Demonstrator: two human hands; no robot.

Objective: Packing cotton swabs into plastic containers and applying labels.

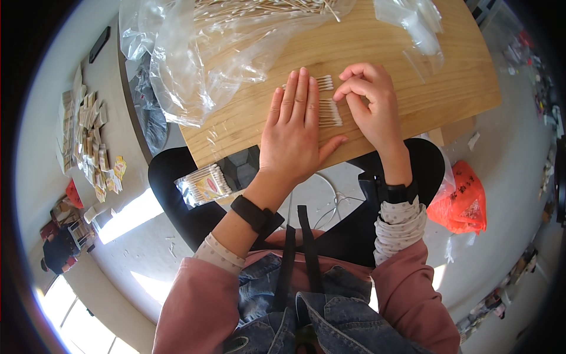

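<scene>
My left hand (pixel 292 124) lies flat, fingers stretched out, over a row of cotton swabs (pixel 330 112) on the wooden table (pixel 436 100). White tips of the swabs stick out past its right side; the rest is hidden under the palm and fingers. Just right of those tips hovers my right hand (pixel 375 106), its fingers loosely bent and apart, with nothing visible in them. A filled pack of cotton swabs (pixel 207 184) rests below the table's near edge, by my left thigh.
A clear plastic bag (pixel 200 76) with a heap of loose swabs (pixel 265 7) spreads over the table's far left. Clear plastic sleeves (pixel 418 32) lie far right. Many small packs (pixel 91 133) cover a surface at left. An orange-red bag (pixel 463 200) stands on the floor at right.
</scene>
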